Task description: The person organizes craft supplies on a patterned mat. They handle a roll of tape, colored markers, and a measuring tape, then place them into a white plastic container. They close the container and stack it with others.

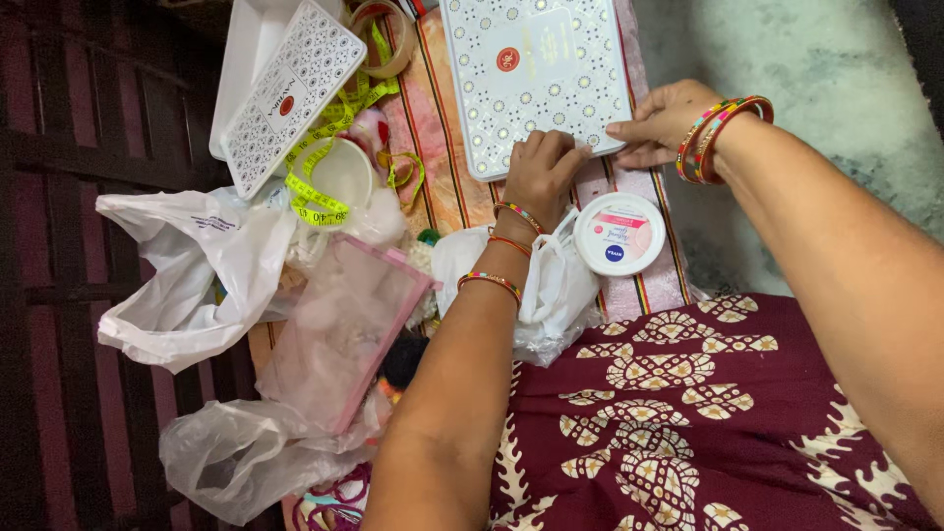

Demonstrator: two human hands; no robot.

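Note:
A flat white box with a dotted pattern and a red round seal [536, 74] lies on a striped pink cloth [438, 147]. My left hand [541, 172] rests with curled fingers on the box's near edge. My right hand [664, 123] presses its fingertips on the box's near right corner. Both wrists wear coloured bangles. A round white jar with a pink label [619, 233] sits just below the box, between my arms.
A second patterned white box lid [290, 93] leans at the left over a white tray. A yellow measuring tape [320, 202], a tape roll [388, 34], white plastic bags [187, 275], a pink-edged clear pouch [339, 329] and maroon patterned fabric [688, 413] surround the spot.

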